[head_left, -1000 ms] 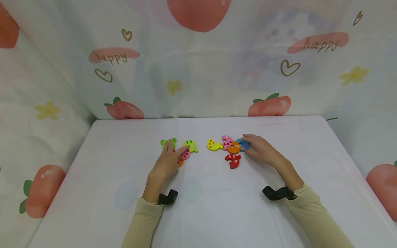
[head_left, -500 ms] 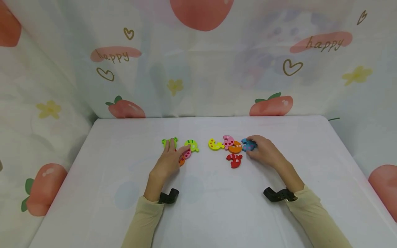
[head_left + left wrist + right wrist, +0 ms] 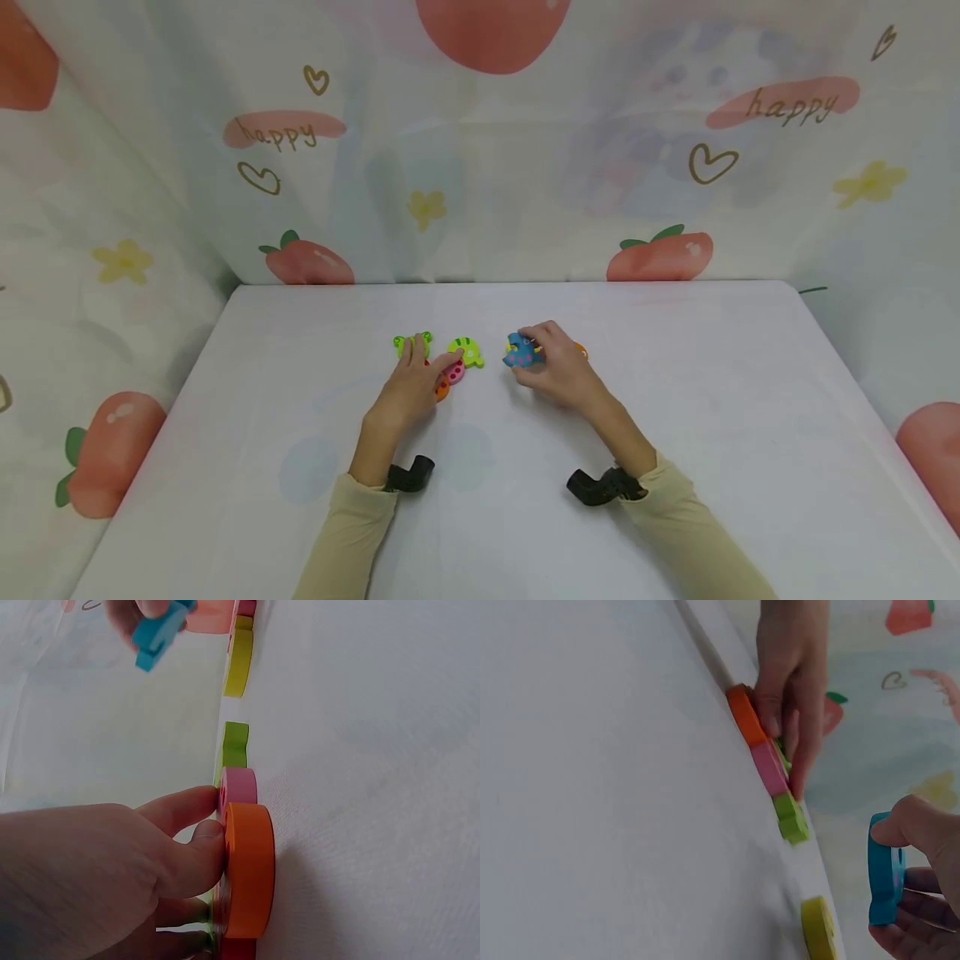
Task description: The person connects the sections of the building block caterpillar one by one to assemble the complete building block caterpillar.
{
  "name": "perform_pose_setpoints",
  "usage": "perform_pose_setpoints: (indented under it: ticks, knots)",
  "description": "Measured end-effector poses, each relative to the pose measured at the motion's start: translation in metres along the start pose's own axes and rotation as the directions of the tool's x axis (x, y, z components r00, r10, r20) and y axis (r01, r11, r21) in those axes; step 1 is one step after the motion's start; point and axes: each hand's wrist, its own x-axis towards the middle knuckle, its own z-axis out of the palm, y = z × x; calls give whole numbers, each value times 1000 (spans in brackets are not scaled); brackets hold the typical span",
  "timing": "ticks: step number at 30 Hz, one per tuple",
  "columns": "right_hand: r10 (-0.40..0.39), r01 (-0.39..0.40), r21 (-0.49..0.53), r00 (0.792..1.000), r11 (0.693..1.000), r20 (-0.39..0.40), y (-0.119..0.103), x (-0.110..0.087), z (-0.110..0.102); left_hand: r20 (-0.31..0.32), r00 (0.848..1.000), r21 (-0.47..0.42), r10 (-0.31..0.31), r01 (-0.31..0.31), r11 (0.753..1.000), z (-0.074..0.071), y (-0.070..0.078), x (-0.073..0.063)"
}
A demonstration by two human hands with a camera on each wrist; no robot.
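Seemingly partway: orange piece, pink piece, striped green piece touching; left hand rests there, fingers extended. Blue piece pinched aloft by right hand, unplaced; yellow piece apart.

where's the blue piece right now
The right hand holds the blue piece raised off the table; in the head view it appears over the yellow piece, right of the green striped piece.
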Motion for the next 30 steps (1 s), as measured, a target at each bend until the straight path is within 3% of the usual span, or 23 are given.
perform_pose_setpoints:
  ticks: [7, 15, 20, 30]
  knots:
    - [63, -64, 20, 996, 998, 59, -20, 13, 37, 3, 1000, -12, -3, 3, 1000, -1, -1, 0]
    - [194, -189, -85, 980, 978, 46, -26, 15, 61, -26, 999, -27, 34, -35, 999, -1, -3, -1]
    - [185, -183, -105, 983, 978, 13, -27, 14, 63, -38, 998, -19, 41, -42, 999, -1, -1, -2]
    - [143, -138, -145, 989, 980, 25, -24, 17, 63, -33, 999, -16, 25, -25, 1000, -1, 0, -2]
